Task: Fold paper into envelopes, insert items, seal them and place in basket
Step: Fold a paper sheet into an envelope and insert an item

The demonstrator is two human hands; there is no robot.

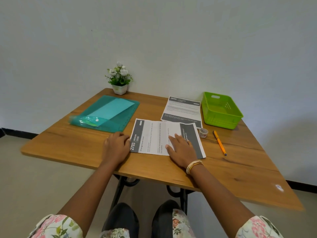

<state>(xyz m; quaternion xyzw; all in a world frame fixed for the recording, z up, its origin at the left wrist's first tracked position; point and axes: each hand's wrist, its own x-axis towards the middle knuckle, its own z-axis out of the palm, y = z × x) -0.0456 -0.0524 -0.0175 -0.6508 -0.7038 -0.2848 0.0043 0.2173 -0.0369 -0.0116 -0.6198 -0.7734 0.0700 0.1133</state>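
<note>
**Two flat hands on a half-folded printed sheet**

One printed sheet (pixel 154 136) lies near the front edge of the wooden surface (pixel 240 169), its right end folded over so a dark band faces up. The right hand (pixel 181 150) lies flat on that fold, fingers straight and spread, gripping nothing. The left hand (pixel 116 146) rests on the surface at the sheet's left edge, fingers loosely bent and fingertips touching the paper, holding nothing either. A stack of thin bangles (pixel 193 166) circles the right wrist.

A second printed sheet (pixel 182 109) lies flat behind the first, just beside the one green basket (pixel 221 110) at the far right. One small roll of patterned tape (pixel 203 132) stands off the folded sheet's right corner, and one orange pen (pixel 219 142) lies a little farther right, apart from both.

To the left sits one teal cutting mat (pixel 127 115), carrying a light turquoise sheet (pixel 111 109) and a clear plastic pouch (pixel 84 121) at its near corner. One white pot of artificial flowers (pixel 119 78) stands at the back against the wall.
</note>
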